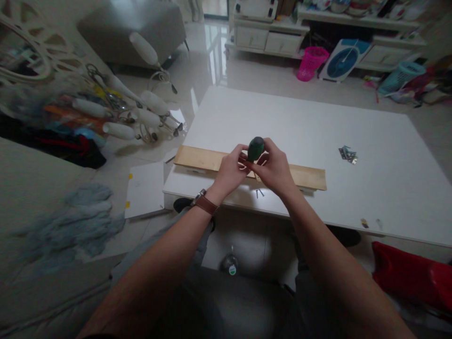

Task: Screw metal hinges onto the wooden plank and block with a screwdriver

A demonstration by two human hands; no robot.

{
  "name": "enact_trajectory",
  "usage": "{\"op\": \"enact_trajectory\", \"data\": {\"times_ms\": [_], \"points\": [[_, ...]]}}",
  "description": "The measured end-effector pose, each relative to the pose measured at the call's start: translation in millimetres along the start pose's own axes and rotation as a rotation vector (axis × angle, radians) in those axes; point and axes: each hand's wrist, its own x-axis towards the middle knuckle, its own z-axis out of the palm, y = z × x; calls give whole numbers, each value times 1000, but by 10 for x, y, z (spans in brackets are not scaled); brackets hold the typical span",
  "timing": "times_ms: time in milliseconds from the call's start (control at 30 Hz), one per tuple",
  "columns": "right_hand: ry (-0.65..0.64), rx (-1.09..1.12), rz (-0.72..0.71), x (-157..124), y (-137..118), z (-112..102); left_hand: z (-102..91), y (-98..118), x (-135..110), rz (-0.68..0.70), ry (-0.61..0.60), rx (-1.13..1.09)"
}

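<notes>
A green, dark-ended handle, apparently of a screwdriver [255, 149], points up towards me above a wooden plank [203, 159]. Wrapped round its right side is my right hand [273, 167], closed on it. My left hand [233, 167] is closed beside the handle's lower left, fingers curled in a pinch; what they grip is hidden. The plank lies lengthwise near the front edge of a white table [300, 122], slightly raised on something underneath. In front of the plank lie a couple of loose screws [260, 193]. The screwdriver's tip is out of sight behind my hands.
Small metal brackets [348, 154] lie on the table's right side. Two small pieces, one a brownish packet [364, 223], sit near the front right edge. Left of the table is a white panel [145, 189]; a red seat [411, 273] is at the right.
</notes>
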Motion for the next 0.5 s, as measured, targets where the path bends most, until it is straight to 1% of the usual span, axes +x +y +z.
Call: {"op": "enact_trajectory", "data": {"times_ms": [100,167,267,333,500], "points": [[14,19,7,-2,-21,3,-3,1,5,5,47,32],[-9,63,14,-4,-21,-14,-11,0,9,0,56,26],[-62,120,15,-8,0,-46,-23,5,12,-29,45,-8],[-75,132,26,-9,20,-57,-24,10,12,-50,30,-30],[-12,73,20,0,24,-34,-2,6,7,-46,2,-64]]}}
